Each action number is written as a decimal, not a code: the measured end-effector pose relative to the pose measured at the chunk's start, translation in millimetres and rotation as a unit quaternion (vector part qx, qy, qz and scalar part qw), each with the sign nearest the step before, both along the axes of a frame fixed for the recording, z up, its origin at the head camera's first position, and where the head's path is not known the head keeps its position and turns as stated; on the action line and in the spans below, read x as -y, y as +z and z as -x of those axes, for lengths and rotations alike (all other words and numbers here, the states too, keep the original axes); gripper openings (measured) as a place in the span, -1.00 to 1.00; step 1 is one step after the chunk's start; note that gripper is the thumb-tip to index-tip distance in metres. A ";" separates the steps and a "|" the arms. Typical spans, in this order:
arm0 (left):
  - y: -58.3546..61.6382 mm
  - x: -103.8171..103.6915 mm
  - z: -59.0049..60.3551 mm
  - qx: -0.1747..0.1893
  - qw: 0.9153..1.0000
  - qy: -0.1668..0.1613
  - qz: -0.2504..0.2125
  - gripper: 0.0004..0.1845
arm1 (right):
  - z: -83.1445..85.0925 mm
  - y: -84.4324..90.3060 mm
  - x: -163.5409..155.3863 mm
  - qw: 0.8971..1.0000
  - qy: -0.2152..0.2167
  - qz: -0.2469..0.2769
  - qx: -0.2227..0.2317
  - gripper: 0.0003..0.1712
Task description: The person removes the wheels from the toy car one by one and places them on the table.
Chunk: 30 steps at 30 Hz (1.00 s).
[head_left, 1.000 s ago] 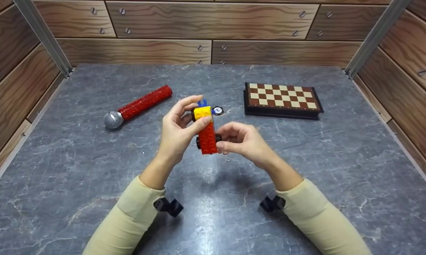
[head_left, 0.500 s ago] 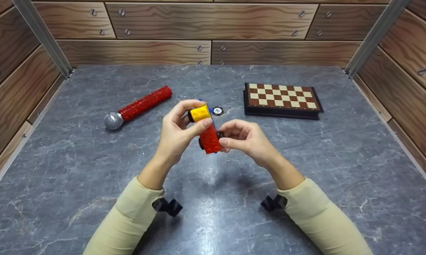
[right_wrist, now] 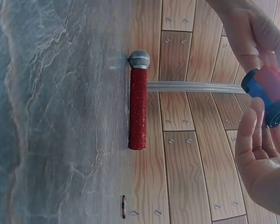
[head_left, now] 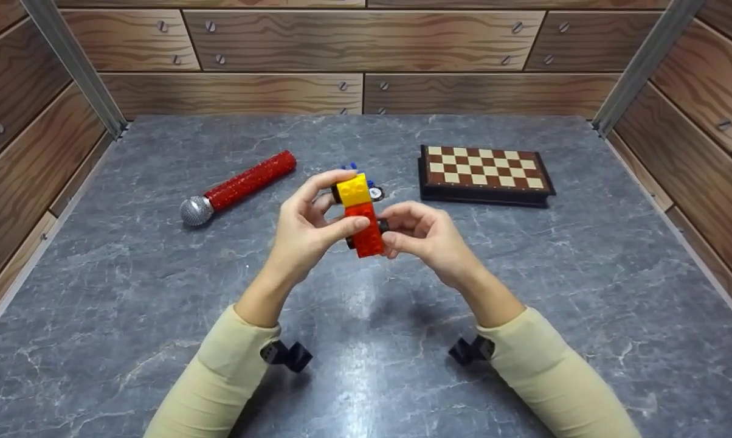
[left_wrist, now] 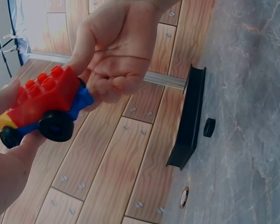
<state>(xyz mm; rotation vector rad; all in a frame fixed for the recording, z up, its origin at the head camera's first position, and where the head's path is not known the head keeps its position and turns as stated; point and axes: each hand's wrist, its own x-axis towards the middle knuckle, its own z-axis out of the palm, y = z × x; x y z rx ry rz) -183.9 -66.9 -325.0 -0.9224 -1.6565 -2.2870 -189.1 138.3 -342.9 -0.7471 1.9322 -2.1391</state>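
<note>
A toy brick car has a red studded block (head_left: 366,231), a yellow block (head_left: 354,190) at its far end, a blue base (left_wrist: 79,103) and black wheels (left_wrist: 56,125). It is held up above the table, tilted, with the yellow end away from me. My left hand (head_left: 305,225) grips it from the left, thumb across the red block and fingers beneath. On the other side, my right hand (head_left: 433,240) pinches a black wheel (head_left: 383,226) at the car's near end between thumb and fingers. Its fingertips are partly hidden behind the car.
A red glittery microphone (head_left: 250,180) with a silver head lies back left. At the back right sits a checkered game box (head_left: 484,170). A round chip (head_left: 376,193) lies beyond the car. In the left wrist view, a loose black wheel (left_wrist: 209,127) rests near the box.
The car has shifted slightly right and away from me, its near end swinging right. My left thumb has slid from the yellow block's edge onto the red block. My right hand keeps to the wheel.
</note>
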 end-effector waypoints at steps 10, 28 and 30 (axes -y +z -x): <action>-3.6 -6.0 -1.4 -0.005 0.996 0.085 0.027 -0.38 | -0.7 -1.9 2.6 0.999 -0.031 0.007 -0.010 -0.64; 1.2 -0.9 -2.3 0.013 0.997 0.037 0.069 -0.34 | 1.1 -1.6 0.0 1.000 -0.024 0.001 -0.011 -0.66; 1.7 0.1 -1.6 0.014 0.997 0.037 0.067 -0.35 | 1.3 -0.5 -1.3 1.000 -0.014 0.000 -0.011 -0.65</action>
